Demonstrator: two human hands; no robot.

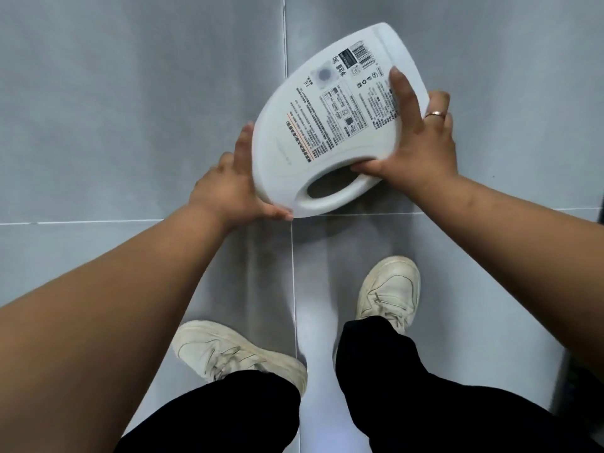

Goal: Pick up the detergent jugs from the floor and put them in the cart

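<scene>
Grey tiled floor (130,109) lies below a tilted white jug (327,125), with left grip (225,191) and right grip (421,148) each clasping an opposite edge.

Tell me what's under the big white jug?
Grey floor tiles lie below the jug. The left hand and right hand hold it; some fingers and floor behind it are hidden.

Glossy grey tiled floor (114,109), white grout lines (292,256), left sneaker (228,351), right sneaker (389,289)
</scene>
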